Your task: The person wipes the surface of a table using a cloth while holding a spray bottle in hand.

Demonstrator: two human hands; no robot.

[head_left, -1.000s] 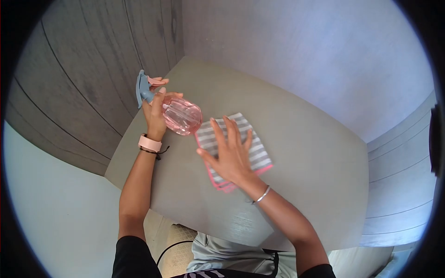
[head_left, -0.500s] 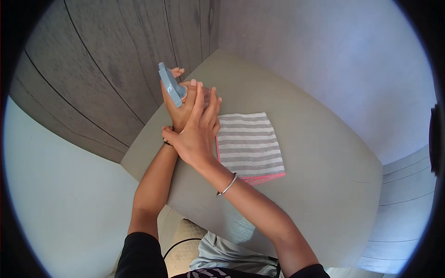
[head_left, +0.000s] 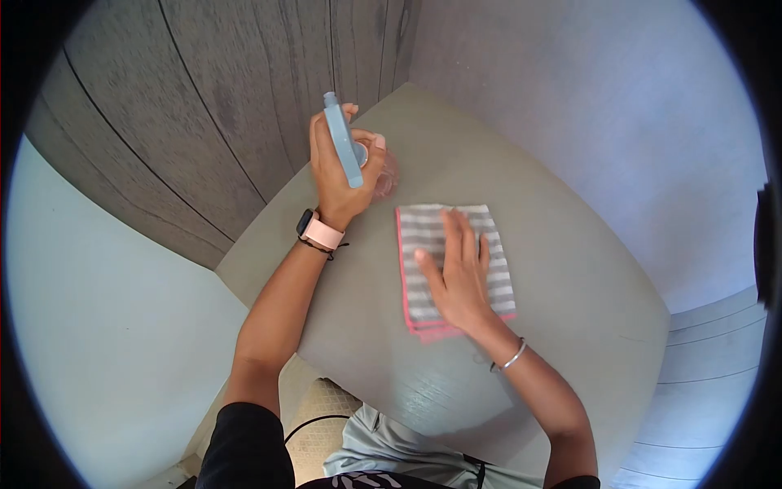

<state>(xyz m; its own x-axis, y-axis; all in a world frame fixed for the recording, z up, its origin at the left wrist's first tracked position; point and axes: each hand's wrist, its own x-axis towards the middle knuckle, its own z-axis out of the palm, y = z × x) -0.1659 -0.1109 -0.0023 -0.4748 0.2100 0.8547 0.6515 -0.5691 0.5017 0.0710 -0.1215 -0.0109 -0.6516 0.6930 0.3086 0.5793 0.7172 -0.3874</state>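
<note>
My left hand [head_left: 338, 175] is wrapped round the neck of a spray bottle [head_left: 345, 147] with a blue trigger head and a clear pinkish body, held over the far left of the table. Much of the bottle is hidden by the fingers. A folded cloth [head_left: 419, 285] with grey and white stripes and a pink edge lies flat to the right of it. Over this cloth is my right hand [head_left: 463, 281], palm down with fingers apart and slightly blurred; whether it presses on the cloth I cannot tell.
The greenish-grey table [head_left: 578, 326] narrows to a far corner. A wood-panelled wall [head_left: 236, 106] borders it on the left, a pale wall [head_left: 586, 122] on the right. A shiny patch [head_left: 428, 395] shows near the front edge. A patterned seat [head_left: 322, 420] is below.
My right hand has left the bottle and my left hand, moving right and nearer to me over the cloth. My left hand and the bottle have shifted slightly right in view.
</note>
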